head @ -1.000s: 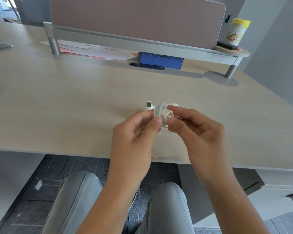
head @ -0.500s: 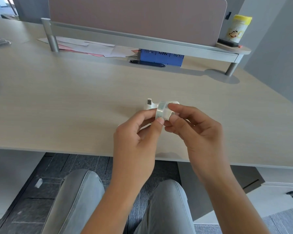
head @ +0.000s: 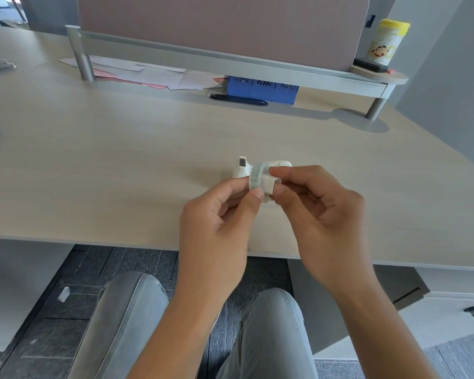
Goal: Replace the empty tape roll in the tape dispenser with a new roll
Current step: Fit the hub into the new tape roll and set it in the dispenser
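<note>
A small white tape dispenser [head: 241,169] lies on the desk [head: 121,165] just behind my fingers, its grey cutter end pointing left. My left hand [head: 216,222] pinches a clear tape roll [head: 255,177] between thumb and forefinger, a little above the desk. My right hand [head: 320,212] pinches a white core piece [head: 268,184] that sits at the roll's right side. Both hands meet in front of the dispenser and hide its lower part. How far the core sits inside the roll I cannot tell.
At the back of the desk stands a raised shelf [head: 257,69] with loose papers [head: 153,75] and a blue box [head: 260,88] under it. A yellow-lidded canister [head: 386,42] stands at the shelf's right end. My knees and a drawer unit [head: 454,305] are below the desk edge.
The roll and the white core have turned in my fingers, so more of the core shows on the right. Both hands stay in nearly the same place above the desk.
</note>
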